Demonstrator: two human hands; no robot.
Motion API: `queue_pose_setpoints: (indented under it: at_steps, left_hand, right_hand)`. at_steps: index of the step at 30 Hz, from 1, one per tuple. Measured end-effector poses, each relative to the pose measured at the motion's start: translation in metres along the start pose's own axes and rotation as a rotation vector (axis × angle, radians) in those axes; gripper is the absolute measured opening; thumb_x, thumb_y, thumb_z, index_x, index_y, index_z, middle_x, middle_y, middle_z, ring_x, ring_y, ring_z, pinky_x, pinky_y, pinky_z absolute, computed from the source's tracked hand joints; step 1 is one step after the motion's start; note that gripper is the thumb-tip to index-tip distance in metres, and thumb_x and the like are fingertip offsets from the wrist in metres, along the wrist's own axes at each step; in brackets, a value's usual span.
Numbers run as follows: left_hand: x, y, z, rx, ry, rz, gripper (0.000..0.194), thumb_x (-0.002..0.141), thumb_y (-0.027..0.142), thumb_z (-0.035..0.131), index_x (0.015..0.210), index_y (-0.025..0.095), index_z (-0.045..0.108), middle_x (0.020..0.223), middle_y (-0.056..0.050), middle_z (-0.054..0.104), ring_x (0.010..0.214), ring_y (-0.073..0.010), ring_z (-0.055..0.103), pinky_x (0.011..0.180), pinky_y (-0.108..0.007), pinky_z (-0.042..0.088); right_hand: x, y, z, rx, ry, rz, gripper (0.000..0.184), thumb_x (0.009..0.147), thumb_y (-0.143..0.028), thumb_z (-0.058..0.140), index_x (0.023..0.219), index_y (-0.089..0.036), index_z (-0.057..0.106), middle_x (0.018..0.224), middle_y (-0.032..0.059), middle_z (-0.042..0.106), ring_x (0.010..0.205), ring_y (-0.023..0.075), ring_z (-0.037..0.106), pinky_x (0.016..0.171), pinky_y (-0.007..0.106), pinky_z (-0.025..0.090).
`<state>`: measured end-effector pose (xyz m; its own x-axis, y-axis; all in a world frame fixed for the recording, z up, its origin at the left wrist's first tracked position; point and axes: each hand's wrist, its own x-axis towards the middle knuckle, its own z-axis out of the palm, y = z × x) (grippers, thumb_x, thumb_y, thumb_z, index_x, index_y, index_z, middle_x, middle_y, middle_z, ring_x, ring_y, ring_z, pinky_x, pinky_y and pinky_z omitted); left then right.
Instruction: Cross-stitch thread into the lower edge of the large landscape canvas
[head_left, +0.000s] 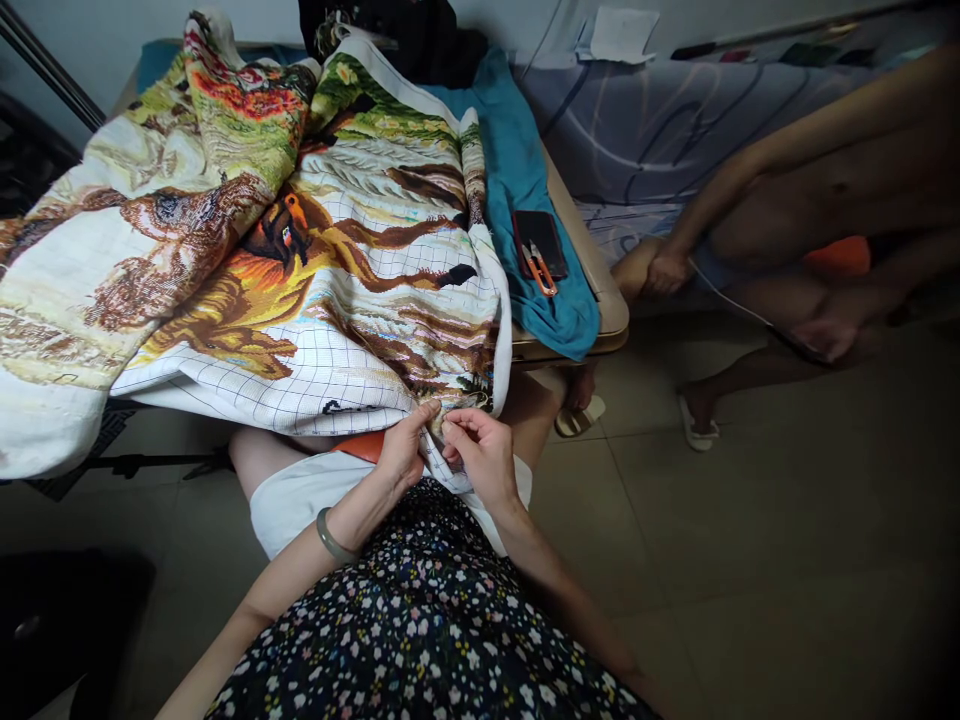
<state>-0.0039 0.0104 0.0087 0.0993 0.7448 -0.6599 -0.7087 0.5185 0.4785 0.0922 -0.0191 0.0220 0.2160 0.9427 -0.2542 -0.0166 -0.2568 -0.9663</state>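
Observation:
A large cross-stitch cloth (390, 250), white with gridlines and brown, orange and green stitching, spreads over the table and drops toward my lap. My left hand (403, 450) is closed on its near edge, the thumb on top. Just to the right, my right hand (484, 455) is pinched close to the same edge, near my left thumb. Whatever lies between its fingertips is too small to make out. Orange-handled thread snips (540, 272) rest on a dark flat phone-like object (541, 240), right of the cloth.
A teal cloth (517, 150) covers part of the table (611, 310), whose rounded corner juts out at right. Another person (817, 210) sits on the right, holding a corded device. Dark fabric (420, 40) is heaped at the back. A black object (67, 620) stands at lower left.

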Motion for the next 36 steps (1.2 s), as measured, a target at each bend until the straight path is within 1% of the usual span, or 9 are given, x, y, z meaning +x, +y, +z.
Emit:
queue_pose_setpoints:
  at_steps: [4, 9, 15, 20, 25, 28, 32, 36]
  left_hand:
    - [0.0005, -0.0006, 0.0004, -0.001, 0.056, 0.029, 0.031, 0.046, 0.026, 0.086, 0.064, 0.013, 0.064, 0.057, 0.001, 0.062, 0.051, -0.0107, 0.054, 0.054, -0.025, 0.044]
    - [0.0007, -0.0007, 0.0000, -0.007, 0.037, 0.043, 0.028, 0.048, 0.024, 0.084, 0.065, 0.013, 0.065, 0.058, 0.001, 0.063, 0.052, -0.0108, 0.055, 0.055, -0.025, 0.045]
    - [0.0010, -0.0005, 0.0016, -0.006, 0.058, 0.043, 0.025, 0.049, 0.022, 0.081, 0.066, 0.012, 0.065, 0.060, 0.000, 0.064, 0.053, -0.0113, 0.056, 0.057, -0.025, 0.046]
    - [0.0002, 0.0006, 0.0028, 0.004, 0.068, 0.030, 0.024, 0.049, 0.022, 0.080, 0.065, 0.013, 0.064, 0.058, 0.000, 0.063, 0.052, -0.0113, 0.055, 0.055, -0.025, 0.045]
    - [-0.0006, 0.0004, 0.0030, -0.001, 0.051, 0.025, 0.026, 0.048, 0.023, 0.080, 0.066, 0.013, 0.065, 0.058, 0.001, 0.063, 0.052, -0.0111, 0.055, 0.053, -0.025, 0.044]
    - [-0.0004, -0.0003, 0.0024, -0.004, 0.062, 0.036, 0.026, 0.047, 0.023, 0.080, 0.066, 0.012, 0.065, 0.060, 0.000, 0.064, 0.053, -0.0114, 0.056, 0.054, -0.025, 0.046]
    - [-0.0004, -0.0008, 0.0018, 0.014, 0.072, 0.034, 0.027, 0.048, 0.025, 0.081, 0.065, 0.013, 0.064, 0.058, 0.000, 0.063, 0.051, -0.0109, 0.054, 0.053, -0.025, 0.044]
    - [-0.0009, -0.0011, 0.0024, -0.004, 0.054, 0.038, 0.028, 0.048, 0.025, 0.082, 0.065, 0.013, 0.064, 0.059, 0.000, 0.063, 0.052, -0.0112, 0.054, 0.054, -0.026, 0.044]
  right_hand:
    - [-0.0009, 0.0041, 0.0007, -0.040, 0.012, -0.043, 0.017, 0.072, -0.030, 0.065, 0.079, -0.015, 0.064, 0.061, -0.0018, 0.061, 0.045, 0.0096, 0.054, 0.043, 0.020, 0.044]
    - [-0.0003, 0.0078, 0.0013, -0.055, 0.017, -0.076, 0.013, 0.074, -0.029, 0.063, 0.079, -0.016, 0.063, 0.058, -0.0030, 0.059, 0.044, 0.0094, 0.052, 0.043, 0.020, 0.043]
    - [0.0021, 0.0085, 0.0029, -0.054, 0.025, -0.090, 0.012, 0.074, -0.027, 0.062, 0.077, -0.016, 0.063, 0.055, -0.0038, 0.056, 0.044, 0.0094, 0.051, 0.044, 0.021, 0.042]
    - [0.0035, 0.0078, 0.0028, -0.059, 0.026, -0.099, 0.012, 0.075, -0.028, 0.062, 0.077, -0.016, 0.063, 0.055, -0.0039, 0.056, 0.045, 0.0096, 0.051, 0.044, 0.021, 0.042]
    - [0.0037, 0.0090, 0.0011, -0.078, 0.011, -0.117, 0.010, 0.075, -0.027, 0.061, 0.076, -0.017, 0.063, 0.056, -0.0039, 0.056, 0.045, 0.0093, 0.051, 0.046, 0.021, 0.042]
    - [0.0038, 0.0084, 0.0010, -0.068, 0.015, -0.106, 0.011, 0.074, -0.027, 0.062, 0.076, -0.017, 0.064, 0.056, -0.0039, 0.057, 0.045, 0.0093, 0.051, 0.046, 0.021, 0.043]
    - [0.0046, 0.0047, 0.0020, -0.041, 0.025, -0.056, 0.013, 0.072, -0.029, 0.063, 0.074, -0.016, 0.064, 0.055, -0.0032, 0.058, 0.044, 0.0096, 0.051, 0.043, 0.021, 0.041]
    - [0.0041, 0.0015, 0.0024, -0.034, 0.022, -0.032, 0.015, 0.072, -0.031, 0.064, 0.073, -0.016, 0.064, 0.055, -0.0026, 0.058, 0.044, 0.0099, 0.051, 0.042, 0.021, 0.041]
